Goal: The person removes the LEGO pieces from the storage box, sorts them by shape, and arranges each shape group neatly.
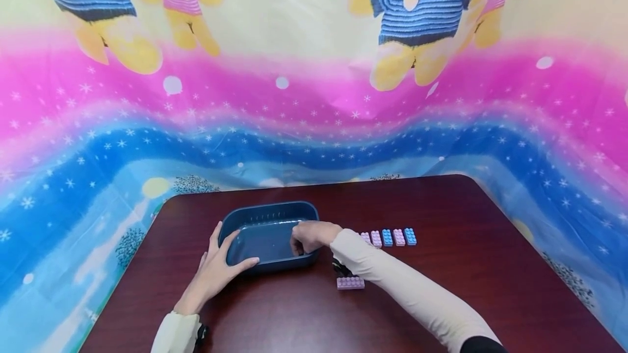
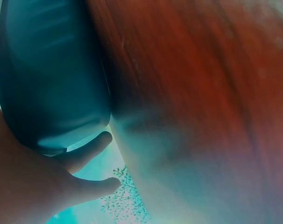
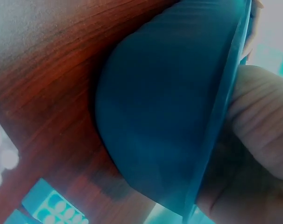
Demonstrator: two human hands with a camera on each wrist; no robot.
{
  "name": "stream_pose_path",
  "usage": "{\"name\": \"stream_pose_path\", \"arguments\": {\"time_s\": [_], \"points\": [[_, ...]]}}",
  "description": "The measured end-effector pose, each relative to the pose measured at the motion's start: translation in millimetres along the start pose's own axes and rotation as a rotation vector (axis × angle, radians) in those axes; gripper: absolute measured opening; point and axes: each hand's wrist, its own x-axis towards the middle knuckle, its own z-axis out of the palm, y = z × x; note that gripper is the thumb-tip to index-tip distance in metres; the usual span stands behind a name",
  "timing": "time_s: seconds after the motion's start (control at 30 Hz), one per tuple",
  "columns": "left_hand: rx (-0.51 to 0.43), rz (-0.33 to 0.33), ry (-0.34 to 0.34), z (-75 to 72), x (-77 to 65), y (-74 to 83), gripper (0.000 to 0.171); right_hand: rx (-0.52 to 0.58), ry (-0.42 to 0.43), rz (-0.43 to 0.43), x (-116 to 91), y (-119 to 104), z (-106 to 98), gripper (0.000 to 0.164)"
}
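Note:
A dark blue rectangular basin (image 1: 270,266) sits on the table. At its left end, my left hand (image 1: 216,271) is spread, the thumb along the front rim and a finger over the left rim. In the left wrist view, two extended fingers (image 2: 92,151) show beside the basin's wall (image 2: 53,70). My right hand (image 1: 310,236) reaches over the right rim, its fingers bent down inside. The right wrist view shows that hand (image 3: 263,126) behind the rim, its fingertips hidden; I cannot tell whether they hold anything.
Right of the basin, pink and blue toy building bricks (image 1: 387,237) stand in a row, partly covered by the right sleeve (image 1: 392,277). A purple brick (image 1: 350,283) lies nearer on the dark wooden table (image 1: 275,320). A printed cloth (image 1: 304,97) hangs behind the table.

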Motion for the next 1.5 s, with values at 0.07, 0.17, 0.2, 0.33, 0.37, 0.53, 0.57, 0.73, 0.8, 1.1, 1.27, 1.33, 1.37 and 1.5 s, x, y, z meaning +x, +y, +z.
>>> {"name": "stream_pose_path", "arguments": {"time_s": [0.07, 0.17, 0.2, 0.33, 0.37, 0.53, 0.57, 0.73, 0.8, 1.1, 1.27, 1.33, 1.37, 1.5], "points": [[0.001, 0.001, 0.003, -0.4, 0.7, 0.6, 0.103, -0.013, -0.001, 0.023, 0, 0, -1, 0.037], [0.005, 0.008, 0.016, -0.6, 1.2, 1.3, 0.104, -0.029, -0.004, 0.053, -1, -1, -3, 0.036], [0.005, 0.012, 0.02, -0.6, 1.0, 1.8, 0.104, -0.034, -0.006, 0.059, -1, -2, -4, 0.036], [0.003, 0.014, 0.02, -0.6, -0.3, 2.5, 0.104, -0.035, -0.02, 0.071, -1, -2, -4, 0.036], [0.001, 0.012, 0.018, -0.6, -0.6, 3.0, 0.104, -0.033, -0.024, 0.073, -1, -2, -4, 0.036], [-0.003, 0.026, 0.026, -1.4, 1.3, 4.9, 0.104, -0.027, -0.025, 0.089, -2, -1, -6, 0.036], [-0.002, 0.03, 0.028, -1.6, 1.9, 5.4, 0.104, -0.025, -0.024, 0.09, -2, 0, -7, 0.036], [0.002, 0.038, 0.017, -1.8, 2.4, 5.8, 0.103, -0.009, 0.0, 0.069, -4, 3, -6, 0.035], [0.001, 0.037, 0.014, -1.7, 2.1, 5.7, 0.103, 0.002, 0.026, 0.051, -5, 5, -5, 0.032], [0.0, 0.027, 0.011, -2.2, 2.3, 3.3, 0.105, 0.082, 0.142, -0.035, -13, 10, -2, 0.016], [0.003, 0.023, 0.008, -0.9, 1.1, 0.8, 0.105, 0.116, 0.202, -0.111, -17, 12, 0, 0.011], [0.004, 0.024, 0.009, -0.8, 0.6, 0.2, 0.105, 0.122, 0.226, -0.132, -19, 13, 1, 0.01], [0.003, 0.024, 0.009, -0.7, 0.3, -0.1, 0.104, 0.125, 0.239, -0.142, -19, 13, 1, 0.011], [0.006, 0.022, 0.006, -0.5, -1.3, -0.7, 0.103, 0.145, 0.279, -0.174, -24, 15, 6, 0.018]]}}
